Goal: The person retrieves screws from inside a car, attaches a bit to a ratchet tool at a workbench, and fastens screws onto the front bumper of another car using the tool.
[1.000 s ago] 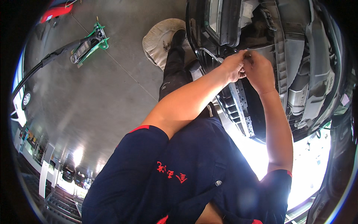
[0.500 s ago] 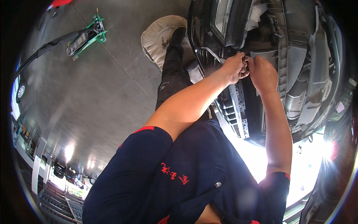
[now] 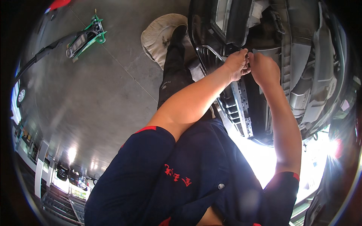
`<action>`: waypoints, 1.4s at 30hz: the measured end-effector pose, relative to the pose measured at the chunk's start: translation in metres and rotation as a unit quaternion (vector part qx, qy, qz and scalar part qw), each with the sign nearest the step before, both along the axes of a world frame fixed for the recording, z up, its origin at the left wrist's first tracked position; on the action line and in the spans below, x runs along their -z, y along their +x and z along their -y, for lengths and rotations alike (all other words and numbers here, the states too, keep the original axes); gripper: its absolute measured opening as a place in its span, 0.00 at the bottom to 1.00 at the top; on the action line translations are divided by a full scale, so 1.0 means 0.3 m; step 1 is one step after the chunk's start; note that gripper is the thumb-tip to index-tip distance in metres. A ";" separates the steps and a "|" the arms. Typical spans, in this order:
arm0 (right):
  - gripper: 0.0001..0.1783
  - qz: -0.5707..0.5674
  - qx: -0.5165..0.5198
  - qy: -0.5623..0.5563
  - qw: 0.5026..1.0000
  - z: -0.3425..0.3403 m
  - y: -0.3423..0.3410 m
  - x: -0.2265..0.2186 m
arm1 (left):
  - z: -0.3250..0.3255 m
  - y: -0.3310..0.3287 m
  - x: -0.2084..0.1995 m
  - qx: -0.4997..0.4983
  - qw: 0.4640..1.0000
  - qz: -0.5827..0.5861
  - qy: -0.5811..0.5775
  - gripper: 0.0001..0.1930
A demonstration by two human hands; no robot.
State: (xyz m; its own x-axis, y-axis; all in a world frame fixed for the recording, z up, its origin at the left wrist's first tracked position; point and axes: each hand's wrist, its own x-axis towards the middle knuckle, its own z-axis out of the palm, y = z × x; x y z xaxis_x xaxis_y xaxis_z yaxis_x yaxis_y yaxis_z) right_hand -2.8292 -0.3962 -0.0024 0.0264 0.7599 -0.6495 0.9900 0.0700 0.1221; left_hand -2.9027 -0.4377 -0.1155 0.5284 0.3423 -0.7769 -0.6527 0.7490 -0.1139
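Note:
Both my arms reach up to the underside of a car's dark bumper [image 3: 222,96]. My left hand [image 3: 237,64] has its fingers curled and pressed together close to the bumper's inner edge. Beside it, almost touching, my right hand [image 3: 264,69] is closed too, its back toward me. Whatever small thing lies between the fingertips is hidden by the fingers. A silver trim strip [image 3: 210,51] runs along the bumper just left of my left hand. Behind my right hand lie grey ribbed underbody panels [image 3: 298,60].
A green floor jack [image 3: 88,37] with a long black handle stands on the grey floor at the far left. My leg rests by a beige round cushion [image 3: 158,41]. Bright light [image 3: 256,162] comes from below the car's right part.
My right hand has shifted slightly and turned, its fingers closing nearer to the left hand, while its forearm swung a little right. My left hand stays nearly in place.

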 end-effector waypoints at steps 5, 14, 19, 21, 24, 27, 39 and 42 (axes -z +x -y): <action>0.20 -0.006 0.000 0.002 1.000 0.007 0.000 -0.009 | -0.007 -0.022 -0.007 0.007 0.999 0.012 0.040 0.12; 0.09 -0.042 -0.134 0.086 0.986 0.029 0.044 0.030 | 0.016 0.023 0.019 -0.011 0.999 0.015 0.034 0.15; 0.09 -0.008 -0.021 -0.010 1.000 -0.015 0.016 0.035 | 0.000 0.018 -0.019 -0.016 0.999 0.006 0.029 0.11; 0.10 -0.002 0.005 -0.044 0.999 -0.028 0.005 0.027 | -0.001 0.010 -0.012 -0.020 1.000 -0.001 0.019 0.11; 0.10 -0.033 -0.025 -0.013 0.999 -0.008 -0.002 0.015 | 0.010 -0.014 -0.004 -0.020 0.998 -0.004 0.051 0.11; 0.08 -0.087 -0.109 0.069 0.988 0.026 0.041 0.049 | 0.032 -0.069 -0.047 0.030 0.996 -0.058 0.068 0.11; 0.12 -0.052 0.044 0.003 0.998 0.014 0.000 -0.001 | 0.236 -1.006 -0.323 0.147 0.885 -0.416 0.145 0.11; 0.12 -0.048 0.163 0.011 0.985 0.027 0.002 0.070 | 0.235 -1.205 -0.256 0.175 0.868 -0.436 0.161 0.11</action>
